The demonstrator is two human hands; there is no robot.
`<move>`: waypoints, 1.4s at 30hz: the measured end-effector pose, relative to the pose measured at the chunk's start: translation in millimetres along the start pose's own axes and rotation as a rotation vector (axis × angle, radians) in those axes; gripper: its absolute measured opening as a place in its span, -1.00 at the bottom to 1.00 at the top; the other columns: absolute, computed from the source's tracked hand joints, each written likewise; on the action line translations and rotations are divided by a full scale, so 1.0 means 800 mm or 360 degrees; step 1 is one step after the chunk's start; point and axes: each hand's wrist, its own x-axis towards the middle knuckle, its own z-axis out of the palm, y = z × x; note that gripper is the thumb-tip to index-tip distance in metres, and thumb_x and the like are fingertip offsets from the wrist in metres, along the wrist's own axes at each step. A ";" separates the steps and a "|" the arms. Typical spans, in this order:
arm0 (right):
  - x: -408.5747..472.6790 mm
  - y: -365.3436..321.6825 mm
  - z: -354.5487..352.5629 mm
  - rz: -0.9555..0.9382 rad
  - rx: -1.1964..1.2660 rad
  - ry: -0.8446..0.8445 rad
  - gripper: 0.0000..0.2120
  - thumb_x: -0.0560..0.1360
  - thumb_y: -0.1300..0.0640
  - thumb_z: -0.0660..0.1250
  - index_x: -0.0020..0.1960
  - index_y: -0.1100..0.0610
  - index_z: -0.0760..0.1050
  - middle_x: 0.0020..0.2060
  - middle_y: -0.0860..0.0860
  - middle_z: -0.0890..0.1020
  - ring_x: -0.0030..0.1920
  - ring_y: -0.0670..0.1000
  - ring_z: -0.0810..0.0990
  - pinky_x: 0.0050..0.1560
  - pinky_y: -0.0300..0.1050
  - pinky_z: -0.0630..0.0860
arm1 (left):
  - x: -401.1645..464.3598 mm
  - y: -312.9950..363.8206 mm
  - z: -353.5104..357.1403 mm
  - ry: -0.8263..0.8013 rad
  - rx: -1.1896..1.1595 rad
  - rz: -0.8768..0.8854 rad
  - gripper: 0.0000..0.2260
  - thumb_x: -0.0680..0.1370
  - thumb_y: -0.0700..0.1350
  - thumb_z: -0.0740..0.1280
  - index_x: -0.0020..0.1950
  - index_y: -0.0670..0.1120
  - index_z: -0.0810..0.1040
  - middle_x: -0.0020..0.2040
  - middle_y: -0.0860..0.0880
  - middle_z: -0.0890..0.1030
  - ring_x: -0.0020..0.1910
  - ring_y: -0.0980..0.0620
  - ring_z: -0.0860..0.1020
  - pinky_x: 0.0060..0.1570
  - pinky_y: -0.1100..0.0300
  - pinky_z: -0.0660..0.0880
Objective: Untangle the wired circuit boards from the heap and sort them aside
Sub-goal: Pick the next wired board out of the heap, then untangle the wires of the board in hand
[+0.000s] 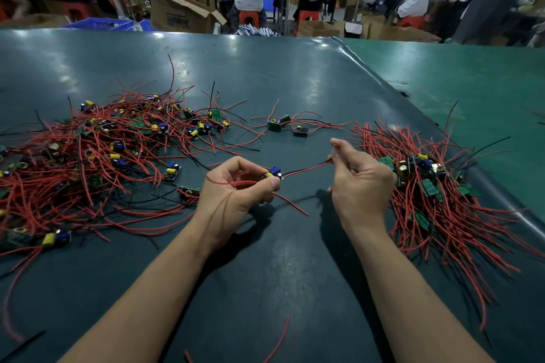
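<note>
Step in hand, by the look of it: straightening one board's leads before laying it on the sorted pile. Best done by keeping the board pinched firm and drawing the leads taut in a straight line, not jerking at the solder joints. Worth checking the loose red lead under the left palm for a snag on the heap before moving right.

Largest first:

Table [265,68]: dark green mat, under both hands.

Heap [97,156]: tangled red and black leads with boards, left of the left fingers, nearest strands just beside the left wrist. Plenty still unsorted, so task looks well short of done.

Sorted pile [436,194]: boards with leads fanned out, right of and just behind the right hand, touching or nearly so at the knuckles; can't tell which.

Stray boards [284,125]: two or three with leads, beyond both sets of fingers, apart from either pile.

Left hand [236,188]: fingers curled, thumb and forefinger pinching the board, other fingers looped over a red lead that trails out below the palm.

Right hand [359,177]: fingers curled in, tips pinching the far end of the red-black lead pair.

Board [272,174]: small, blue and yellow parts on top, held at the left fingertips, lifted off the table. Lead pair runs from it, nearly taut, up and right to the right fingertips; between the two hands, nothing else touching it.
</note>
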 end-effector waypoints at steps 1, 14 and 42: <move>0.001 0.001 0.001 0.0068 0.0023 0.0013 -0.83 0.53 0.26 0.39 0.10 0.15 0.67 -0.22 0.02 0.71 -0.43 0.01 0.58 -0.31 0.04 0.61 | 0.000 0.000 0.000 0.0003 0.0005 -0.0001 -0.86 0.41 -0.36 0.48 -0.13 -0.27 0.54 -0.30 -0.15 0.67 -0.41 0.02 0.57 -0.33 0.26 0.53; 0.015 -0.013 -0.002 0.1330 0.1526 -0.0115 -0.80 0.62 0.31 0.14 -0.10 0.13 0.46 -0.50 0.01 0.57 -0.68 -0.16 0.22 -0.66 -0.37 0.13 | 0.003 -0.001 0.000 -0.0056 -0.0032 -0.0034 -0.83 0.39 -0.39 0.48 -0.19 -0.21 0.53 -0.28 -0.19 0.66 -0.42 0.01 0.56 -0.33 0.25 0.53; 0.009 -0.014 -0.006 0.0875 0.0919 -0.0091 -0.77 0.58 0.15 0.34 -0.23 0.17 0.61 -0.52 -0.09 0.53 -0.56 -0.17 0.40 -0.59 -0.32 0.31 | 0.009 -0.007 -0.011 -0.0069 -0.0295 -0.0028 -0.86 0.26 -0.18 0.54 -0.32 -0.03 0.62 -0.30 -0.11 0.66 -0.35 -0.01 0.56 -0.32 0.27 0.49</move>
